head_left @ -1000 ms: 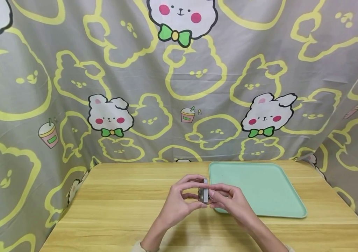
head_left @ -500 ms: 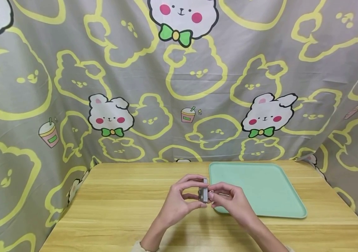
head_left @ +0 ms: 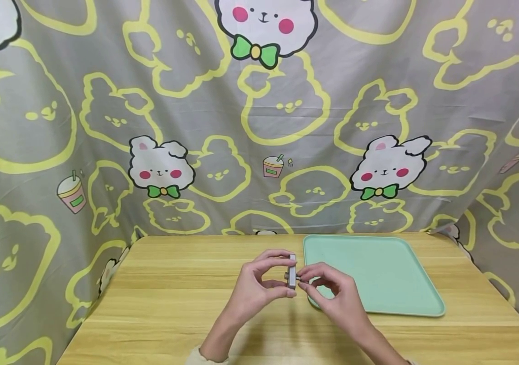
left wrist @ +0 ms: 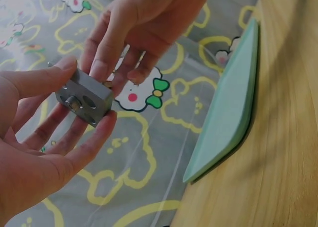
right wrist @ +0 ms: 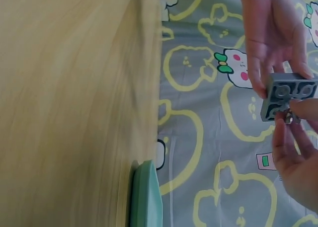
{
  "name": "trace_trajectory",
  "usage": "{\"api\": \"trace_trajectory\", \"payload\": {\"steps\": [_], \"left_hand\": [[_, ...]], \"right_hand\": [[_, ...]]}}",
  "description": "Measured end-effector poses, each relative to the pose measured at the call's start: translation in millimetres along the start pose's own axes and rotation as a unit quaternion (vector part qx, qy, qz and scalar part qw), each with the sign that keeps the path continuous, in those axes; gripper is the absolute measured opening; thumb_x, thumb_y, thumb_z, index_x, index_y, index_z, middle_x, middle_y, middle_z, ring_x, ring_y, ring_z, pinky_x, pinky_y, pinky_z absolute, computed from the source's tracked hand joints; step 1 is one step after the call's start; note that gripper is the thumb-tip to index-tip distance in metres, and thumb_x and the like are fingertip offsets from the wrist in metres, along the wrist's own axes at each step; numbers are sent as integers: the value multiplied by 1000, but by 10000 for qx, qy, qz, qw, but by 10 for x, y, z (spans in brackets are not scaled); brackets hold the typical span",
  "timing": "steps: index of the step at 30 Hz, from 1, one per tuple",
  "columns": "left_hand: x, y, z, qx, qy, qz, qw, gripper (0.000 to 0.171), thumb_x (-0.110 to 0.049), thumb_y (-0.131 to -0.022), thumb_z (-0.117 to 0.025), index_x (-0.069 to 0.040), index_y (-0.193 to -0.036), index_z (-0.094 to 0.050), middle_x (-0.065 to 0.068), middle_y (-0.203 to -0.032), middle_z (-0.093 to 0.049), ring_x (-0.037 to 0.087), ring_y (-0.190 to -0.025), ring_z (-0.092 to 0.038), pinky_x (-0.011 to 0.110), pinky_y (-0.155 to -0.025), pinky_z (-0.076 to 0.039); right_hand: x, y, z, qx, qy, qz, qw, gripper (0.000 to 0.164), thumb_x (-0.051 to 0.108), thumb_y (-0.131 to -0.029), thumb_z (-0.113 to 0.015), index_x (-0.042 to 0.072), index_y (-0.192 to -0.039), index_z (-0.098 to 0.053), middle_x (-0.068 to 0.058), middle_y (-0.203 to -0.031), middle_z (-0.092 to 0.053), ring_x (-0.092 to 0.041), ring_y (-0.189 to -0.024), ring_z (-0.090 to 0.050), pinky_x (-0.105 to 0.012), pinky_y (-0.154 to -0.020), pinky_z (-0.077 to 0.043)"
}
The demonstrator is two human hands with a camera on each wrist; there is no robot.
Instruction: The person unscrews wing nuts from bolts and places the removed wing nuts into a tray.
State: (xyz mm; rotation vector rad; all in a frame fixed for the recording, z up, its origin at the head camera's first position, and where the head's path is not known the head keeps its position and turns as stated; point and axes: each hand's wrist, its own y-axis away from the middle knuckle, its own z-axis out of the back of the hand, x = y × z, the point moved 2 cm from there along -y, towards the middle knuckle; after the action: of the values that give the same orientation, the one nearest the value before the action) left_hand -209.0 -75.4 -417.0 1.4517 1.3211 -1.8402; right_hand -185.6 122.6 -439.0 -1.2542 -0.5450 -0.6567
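Observation:
A small grey rectangular block with round holes is held up on edge above the table. My left hand grips it by its edges, thumb below and fingers above in the head view. My right hand pinches a thin metal stem on the block's right side. A stubby bolt-like end pokes out of the opposite face in the left wrist view. Recessed round openings show on the block's face in the right wrist view. Fingertips partly hide the metal piece there.
A mint green tray lies on the wooden table to the right, partly behind my right hand. A grey curtain with yellow outlines and rabbit faces hangs behind the table and along both sides.
Both hands first stay nearly still; then my left hand and the block shift slightly left and up. My right fingers draw back slightly from the block, and more of the stem shows.

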Motion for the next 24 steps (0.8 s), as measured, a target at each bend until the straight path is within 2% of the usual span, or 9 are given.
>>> {"api": "trace_trajectory", "payload": {"steps": [2, 6, 9, 12, 15, 17, 21, 24], "left_hand": [[-1, 1, 2, 24, 76, -15, 10000, 47, 8, -79, -85, 0, -123, -72, 16, -137, -57, 31, -124, -58, 47, -86, -64], [-13, 0, -2, 54, 205, -39, 9998, 47, 14, -79, -82, 2, -123, -71, 18, -137, -56, 30, -123, -58, 48, -86, -64], [-23, 0, -4, 45, 275, -23, 9996, 48, 18, -78, -79, 3, -123, -71, 18, -137, -56, 29, -124, -58, 48, -86, -64], [-24, 1, -1, 28, 285, -9, 9996, 48, 18, -78, -80, 3, -122, -71, 18, -137, -56, 28, -123, -58, 48, -87, -64], [-21, 5, 7, -19, 250, 6, 9997, 48, 15, -77, -81, 3, -122, -71, 18, -137, -56, 29, -123, -59, 48, -87, -63], [-25, 6, 12, -66, 194, 12, 9998, 48, 15, -77, -82, 3, -122, -71, 18, -137, -56, 29, -123, -59, 48, -87, -63], [-32, 5, 17, -153, 45, 49, 9999, 48, 16, -77, -81, 2, -121, -72, 16, -137, -57, 29, -121, -60, 47, -87, -64], [-33, -1, 11, -162, -58, 57, 9998, 48, 16, -76, -82, 1, -120, -73, 15, -137, -57, 29, -121, -60, 46, -86, -64]], "right_hand": [[-6, -1, -2, -18, 199, 509, 9985, 34, -19, -80, -76, 11, -97, -72, -10, -103, -72, -21, -91, -71, -23, -77, -62], [-31, 0, -6, -73, 677, 1423, 9875, 37, -19, -76, -77, 12, -96, -71, -10, -103, -72, -23, -94, -70, -19, -87, -59], [-49, 7, -9, -101, 867, 1675, 9820, 30, -13, -82, -75, 12, -98, -71, -9, -105, -71, -23, -95, -70, -19, -91, -57], [-40, 4, -11, -99, 875, 1690, 9817, 25, -10, -85, -74, 11, -98, -72, -10, -106, -71, -22, -95, -70, -18, -92, -57], [-18, -4, -6, -82, 762, 1546, 9850, 32, -16, -80, -76, 9, -98, -71, -12, -106, -71, -23, -97, -70, -19, -93, -57], [1, -11, 4, 0, 537, 1261, 9906, 37, -20, -77, -76, 8, -99, -71, -14, -108, -71, -25, -101, -69, -22, -96, -57], [17, -20, 41, 162, -190, 257, 9994, 33, -18, -83, -75, 6, -104, -67, -18, -117, -67, -28, -108, -67, -28, -97, -59], [19, -26, 73, 55, -611, -631, 9961, 17, -9, -93, -70, 2, -105, -65, -20, -120, -66, -27, -110, -69, -31, -96, -60]]}}
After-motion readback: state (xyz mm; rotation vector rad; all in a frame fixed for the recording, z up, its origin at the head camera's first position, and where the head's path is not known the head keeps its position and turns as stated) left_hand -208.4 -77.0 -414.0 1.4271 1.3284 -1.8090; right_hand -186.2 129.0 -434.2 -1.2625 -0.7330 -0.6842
